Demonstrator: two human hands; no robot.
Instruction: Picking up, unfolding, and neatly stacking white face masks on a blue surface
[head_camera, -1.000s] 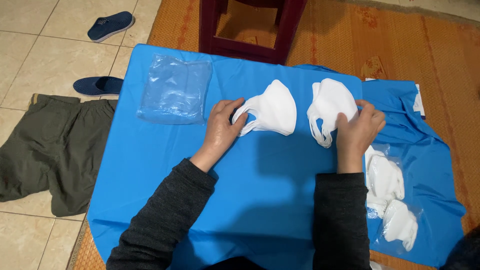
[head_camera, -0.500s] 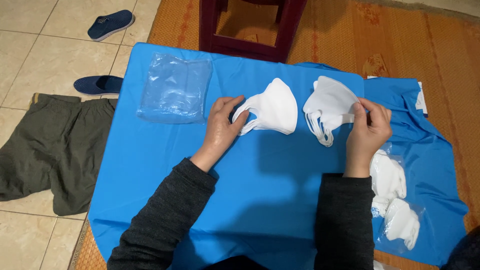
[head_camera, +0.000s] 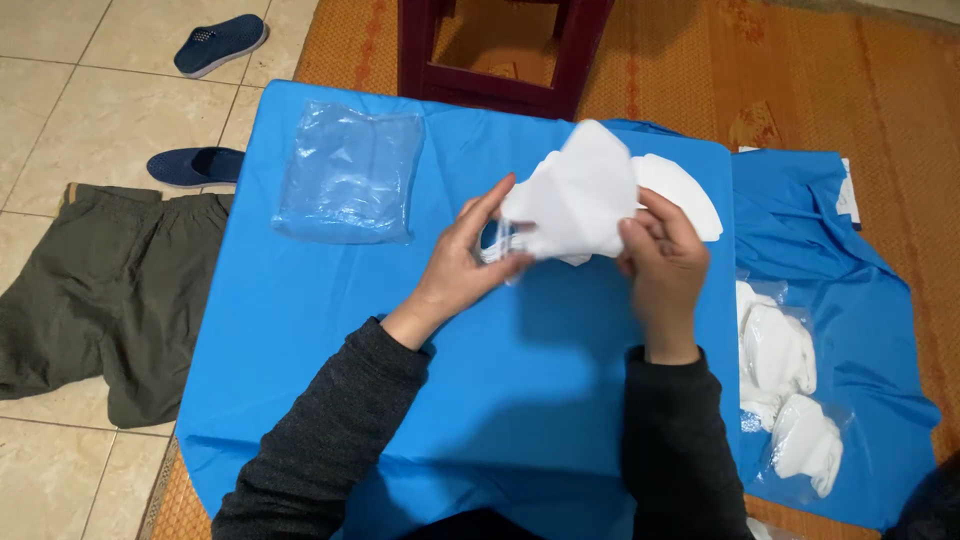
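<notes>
- The white folded fabric face mask (head_camera: 578, 190) is lifted above the blue cloth-covered surface (head_camera: 330, 330), held between both hands at about the middle of the view.
- The left hand (head_camera: 470, 262) pinches the mask's lower left end, near the thin ear loops, with thumb and fingers closed on it.
- The right hand (head_camera: 662, 262) grasps the mask's lower right edge, fingers curled round it.
- The mask's long axis runs roughly left to right, tilting up toward its peaked top; the body of the mask stands above and between the two grips, so neither hand is clearly nearer.
- A second white mask (head_camera: 685, 190) lies just behind the held one, partly hidden by it; whether the two touch cannot be told.
- Count: two loose masks, and at least two more white masks in clear plastic wrapping (head_camera: 790, 400) on the blue cloth to the right.
- One empty-looking clear plastic bag (head_camera: 350, 172) lies on the cloth, left of the hands.
- Two dark blue slippers (head_camera: 205, 100), one olive garment (head_camera: 95, 300) and one dark red wooden stool (head_camera: 500, 50) lie around.
</notes>
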